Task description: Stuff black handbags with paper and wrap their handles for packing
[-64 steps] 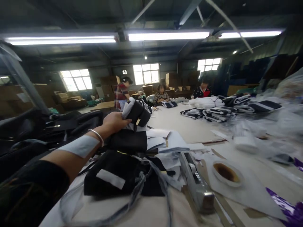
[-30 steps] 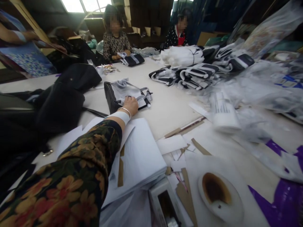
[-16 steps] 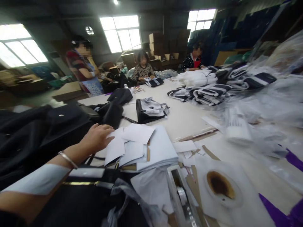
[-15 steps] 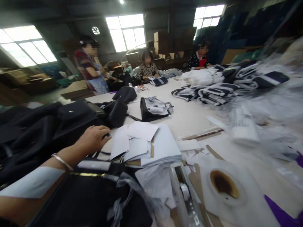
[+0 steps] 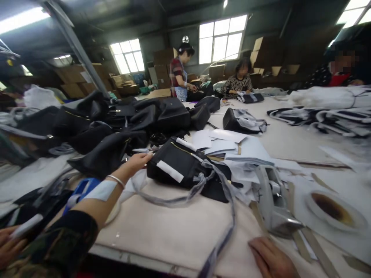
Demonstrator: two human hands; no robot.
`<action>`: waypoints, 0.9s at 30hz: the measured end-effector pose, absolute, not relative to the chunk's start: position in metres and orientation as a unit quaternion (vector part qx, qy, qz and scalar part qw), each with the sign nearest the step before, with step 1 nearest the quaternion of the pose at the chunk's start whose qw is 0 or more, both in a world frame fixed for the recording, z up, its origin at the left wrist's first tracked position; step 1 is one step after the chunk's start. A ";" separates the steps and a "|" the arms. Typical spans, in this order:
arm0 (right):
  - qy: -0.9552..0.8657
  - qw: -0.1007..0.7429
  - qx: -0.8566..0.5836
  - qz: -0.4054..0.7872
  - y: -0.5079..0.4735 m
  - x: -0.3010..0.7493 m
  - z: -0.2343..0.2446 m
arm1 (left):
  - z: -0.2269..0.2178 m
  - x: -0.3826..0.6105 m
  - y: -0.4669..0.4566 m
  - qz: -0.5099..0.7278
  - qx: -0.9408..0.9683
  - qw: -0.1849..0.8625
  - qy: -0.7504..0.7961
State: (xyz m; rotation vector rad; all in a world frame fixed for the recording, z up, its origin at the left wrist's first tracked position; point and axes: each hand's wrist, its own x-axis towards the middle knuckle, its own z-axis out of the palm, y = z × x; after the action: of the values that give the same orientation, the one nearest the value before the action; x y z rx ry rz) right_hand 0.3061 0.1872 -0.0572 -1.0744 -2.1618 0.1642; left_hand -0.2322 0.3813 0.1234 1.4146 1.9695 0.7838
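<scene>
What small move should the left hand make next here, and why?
Probably draw the black bag a little nearer: the left hand is at its left edge, while the right hand is apart from it, at the near side of the table.

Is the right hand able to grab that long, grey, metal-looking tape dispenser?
Probably yes: the right hand is close to the near end of the tape dispenser, and nothing tall seems to stand between them on the pale, smooth tabletop.
</scene>
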 end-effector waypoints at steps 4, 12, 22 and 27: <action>-0.821 0.334 -0.460 0.054 0.177 0.297 -0.055 | 0.107 -0.216 0.363 0.319 0.537 0.257 0.737; -0.791 0.338 -0.508 0.043 0.168 0.286 -0.045 | 0.107 -0.194 0.336 0.293 0.579 0.139 0.748; -0.747 0.345 -0.564 0.068 0.137 0.254 -0.044 | 0.093 -0.208 0.241 0.201 0.720 0.115 0.655; -0.739 0.335 -0.578 0.084 0.121 0.229 -0.038 | 0.069 -0.210 0.189 0.107 0.734 0.117 0.660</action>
State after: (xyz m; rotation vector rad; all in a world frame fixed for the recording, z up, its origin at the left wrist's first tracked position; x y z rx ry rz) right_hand 0.2292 0.1206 -0.0382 -1.5087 -1.9284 0.2183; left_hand -0.2103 0.1893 0.0695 2.1489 1.9321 0.3127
